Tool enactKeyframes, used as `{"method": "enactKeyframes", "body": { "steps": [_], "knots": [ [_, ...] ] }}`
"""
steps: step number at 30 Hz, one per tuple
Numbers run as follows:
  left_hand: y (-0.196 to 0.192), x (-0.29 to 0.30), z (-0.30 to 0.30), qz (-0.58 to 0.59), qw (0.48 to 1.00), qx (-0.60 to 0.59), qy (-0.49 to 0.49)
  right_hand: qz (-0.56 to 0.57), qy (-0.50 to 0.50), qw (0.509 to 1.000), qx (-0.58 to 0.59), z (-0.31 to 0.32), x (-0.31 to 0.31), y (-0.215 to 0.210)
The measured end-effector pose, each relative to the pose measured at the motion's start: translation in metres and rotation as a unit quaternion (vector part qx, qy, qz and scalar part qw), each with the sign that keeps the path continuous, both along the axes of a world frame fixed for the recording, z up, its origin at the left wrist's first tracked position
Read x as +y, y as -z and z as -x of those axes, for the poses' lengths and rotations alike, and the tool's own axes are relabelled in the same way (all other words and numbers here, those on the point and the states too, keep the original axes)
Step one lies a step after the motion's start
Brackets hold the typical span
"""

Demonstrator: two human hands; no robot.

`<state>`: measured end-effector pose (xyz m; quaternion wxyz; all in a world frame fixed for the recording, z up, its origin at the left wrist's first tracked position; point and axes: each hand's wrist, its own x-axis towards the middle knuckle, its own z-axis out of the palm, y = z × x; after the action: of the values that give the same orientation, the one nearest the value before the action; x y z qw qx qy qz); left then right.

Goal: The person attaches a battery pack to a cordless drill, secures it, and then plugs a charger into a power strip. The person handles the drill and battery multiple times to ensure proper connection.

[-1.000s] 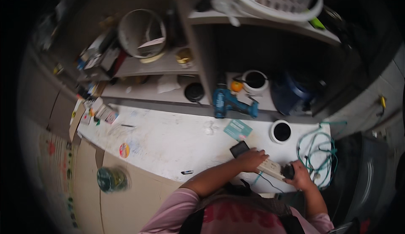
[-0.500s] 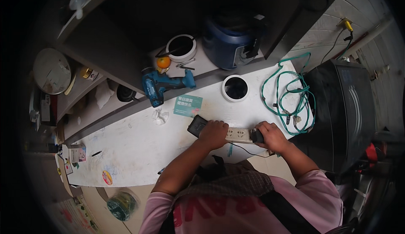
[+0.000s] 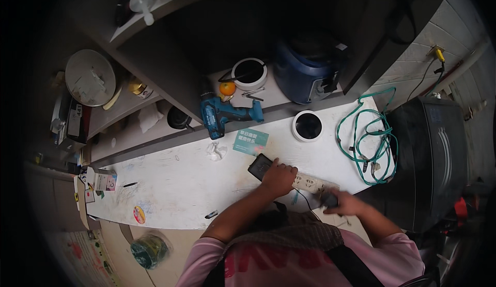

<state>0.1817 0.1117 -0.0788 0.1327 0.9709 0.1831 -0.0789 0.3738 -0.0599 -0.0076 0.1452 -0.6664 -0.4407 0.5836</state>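
A white power strip (image 3: 309,183) lies slanted near the front edge of the white table. My left hand (image 3: 280,177) is closed over its left part, next to a black boxy adapter (image 3: 260,166) at that end. My right hand (image 3: 347,205), smeared by motion, grips a black plug (image 3: 329,199) beside the strip's right end, on the side toward me. Whether the plug still touches the strip cannot be made out. From under the strip a thin black cord (image 3: 305,198) runs down toward my body.
Farther back lie a teal card (image 3: 251,141), crumpled tissue (image 3: 216,151), a blue cordless drill (image 3: 227,115) and a white round pot (image 3: 308,126). A coiled green cable (image 3: 368,145) sits at right beside a black cabinet (image 3: 426,157). A shelf unit (image 3: 178,54) borders the back.
My right hand has drawn the black plug toward me and right, baring more of the strip's right end. My left hand keeps its hold. The whole view has shifted.
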Motion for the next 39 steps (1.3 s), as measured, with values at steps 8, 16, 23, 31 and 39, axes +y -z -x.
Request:
{"method": "enactKeyframes", "body": {
  "steps": [8, 16, 23, 31, 39],
  "knots": [
    [0.010, -0.003, 0.008, 0.031, 0.998, -0.036, -0.041, -0.116, 0.308, 0.944, -0.015, 0.042, -0.062, 0.073],
    [0.000, 0.005, -0.002, 0.078, 0.989, 0.002, -0.127, -0.373, 0.389, 0.830, -0.144, 0.014, 0.005, 0.093],
    [-0.002, 0.016, 0.019, 0.012, 0.969, -0.070, -0.238, -0.283, 0.320, 0.902, -0.062, -0.018, 0.083, 0.074],
    [0.003, 0.016, 0.021, -0.020, 0.975, -0.056, -0.212, -0.198, 0.354, 0.908, 0.102, 0.000, 0.054, 0.058],
    [-0.002, 0.017, 0.023, -0.010, 0.979, -0.046, -0.199, -0.344, 0.121, 0.919, -0.149, 0.044, 0.081, 0.029]
  ]
}}
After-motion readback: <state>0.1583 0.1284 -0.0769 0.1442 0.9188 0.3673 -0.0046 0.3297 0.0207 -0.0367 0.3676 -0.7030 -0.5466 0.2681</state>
